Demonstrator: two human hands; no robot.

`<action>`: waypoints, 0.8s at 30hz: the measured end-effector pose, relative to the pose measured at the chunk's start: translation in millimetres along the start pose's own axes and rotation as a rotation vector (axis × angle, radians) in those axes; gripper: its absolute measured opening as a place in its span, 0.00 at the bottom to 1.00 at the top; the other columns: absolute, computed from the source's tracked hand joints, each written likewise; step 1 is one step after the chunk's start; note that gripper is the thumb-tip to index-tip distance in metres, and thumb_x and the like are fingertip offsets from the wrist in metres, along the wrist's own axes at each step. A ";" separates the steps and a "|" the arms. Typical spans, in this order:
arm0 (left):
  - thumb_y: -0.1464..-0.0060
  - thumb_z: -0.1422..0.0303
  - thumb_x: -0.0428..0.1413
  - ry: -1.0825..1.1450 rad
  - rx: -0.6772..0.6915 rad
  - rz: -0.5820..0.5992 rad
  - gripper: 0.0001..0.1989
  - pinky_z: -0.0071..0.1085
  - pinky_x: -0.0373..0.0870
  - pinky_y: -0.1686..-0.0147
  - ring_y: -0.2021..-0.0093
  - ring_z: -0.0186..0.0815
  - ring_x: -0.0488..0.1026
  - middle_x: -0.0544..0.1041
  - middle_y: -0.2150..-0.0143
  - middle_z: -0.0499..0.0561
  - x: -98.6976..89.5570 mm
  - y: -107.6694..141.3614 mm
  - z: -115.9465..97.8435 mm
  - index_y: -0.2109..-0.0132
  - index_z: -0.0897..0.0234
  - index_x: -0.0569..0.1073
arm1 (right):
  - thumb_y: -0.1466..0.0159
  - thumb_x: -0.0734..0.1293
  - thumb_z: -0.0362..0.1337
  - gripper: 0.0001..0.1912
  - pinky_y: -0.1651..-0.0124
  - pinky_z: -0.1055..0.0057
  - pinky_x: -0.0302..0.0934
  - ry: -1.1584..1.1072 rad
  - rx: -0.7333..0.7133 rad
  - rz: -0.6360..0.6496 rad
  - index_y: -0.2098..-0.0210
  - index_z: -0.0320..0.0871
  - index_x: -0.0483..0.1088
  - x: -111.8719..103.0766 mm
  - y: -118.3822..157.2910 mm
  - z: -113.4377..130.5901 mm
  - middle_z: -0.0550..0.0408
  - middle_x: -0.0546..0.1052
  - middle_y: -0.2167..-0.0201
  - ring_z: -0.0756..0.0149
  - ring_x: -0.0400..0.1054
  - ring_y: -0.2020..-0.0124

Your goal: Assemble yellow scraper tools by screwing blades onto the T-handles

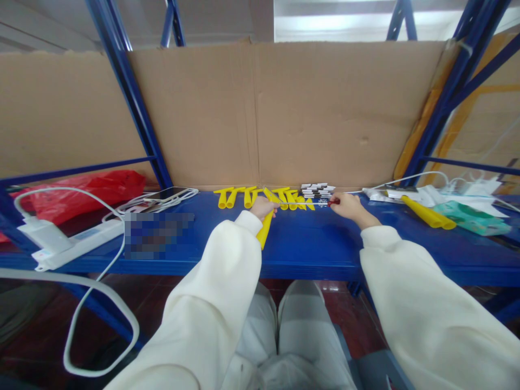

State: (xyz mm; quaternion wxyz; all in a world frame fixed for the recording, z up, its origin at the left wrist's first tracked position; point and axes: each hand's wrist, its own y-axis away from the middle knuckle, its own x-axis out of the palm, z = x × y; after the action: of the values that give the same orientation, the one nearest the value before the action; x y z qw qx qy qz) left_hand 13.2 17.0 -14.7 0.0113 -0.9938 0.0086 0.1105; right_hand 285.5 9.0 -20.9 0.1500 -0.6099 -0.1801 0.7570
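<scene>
Between the two hands, a red-handled tool (333, 201) lies level, its thin shaft running leftward from the right hand (346, 206) to the fingers of the left hand (263, 207). The right fingers are closed round its red handle. The left fingers pinch a yellow piece (265, 230), whose wide tube slants down toward the near edge of the surface (309, 244); whether the shaft's tip touches it is too small to tell.

Just beyond the left fingers, and spreading to both sides of them, is a row of yellow T-shaped pieces (222, 199); the hand hides part of that row. Between the hands, on the far side of the shaft, sits a pile of small white-and-black pieces (316, 190), near the right fingers. Behind all this stands an upright cardboard sheet (300, 114), closing off the back.

Well to the right of the right fingers lie two yellow tubes (426, 213), a green packet (467, 216) and crumpled white packaging (436, 194). Well to the left of the left fingers are a phone (166, 194) with white cables beside it, a red bag (91, 194) and a white power strip (87, 244). A blue post (134, 97) rises beyond them, at the cardboard.
</scene>
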 end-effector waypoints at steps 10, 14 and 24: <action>0.57 0.80 0.66 0.006 -0.006 0.002 0.14 0.24 0.61 0.81 0.85 0.26 0.63 0.67 0.85 0.44 -0.6 -1.8 1.7 0.79 0.68 0.68 | 0.47 0.64 0.35 0.08 0.59 0.62 0.59 0.017 0.006 0.015 0.71 0.49 0.76 4.2 -3.3 -6.3 0.53 0.81 0.67 0.54 0.73 0.62; 0.57 0.80 0.66 0.004 -0.012 0.002 0.13 0.24 0.62 0.81 0.85 0.26 0.64 0.67 0.85 0.44 -0.6 -2.9 1.8 0.78 0.68 0.69 | 0.47 0.64 0.35 0.10 0.59 0.62 0.60 0.012 0.001 -0.010 0.69 0.48 0.77 4.8 -4.5 -8.3 0.53 0.82 0.67 0.54 0.74 0.61; 0.55 0.79 0.65 -0.017 -0.016 0.001 0.09 0.23 0.62 0.82 0.85 0.26 0.64 0.67 0.85 0.44 0.4 0.2 -0.3 0.75 0.70 0.72 | 0.45 0.64 0.34 0.10 0.58 0.62 0.61 0.029 -0.004 -0.006 0.67 0.48 0.77 1.5 -1.5 -2.0 0.53 0.82 0.65 0.54 0.75 0.60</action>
State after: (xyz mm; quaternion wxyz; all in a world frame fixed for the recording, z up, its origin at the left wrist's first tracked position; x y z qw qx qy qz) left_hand 13.7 16.8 -14.4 0.0031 -0.9929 0.0080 0.1188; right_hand 287.2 11.2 -21.9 0.1538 -0.6207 -0.1813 0.7471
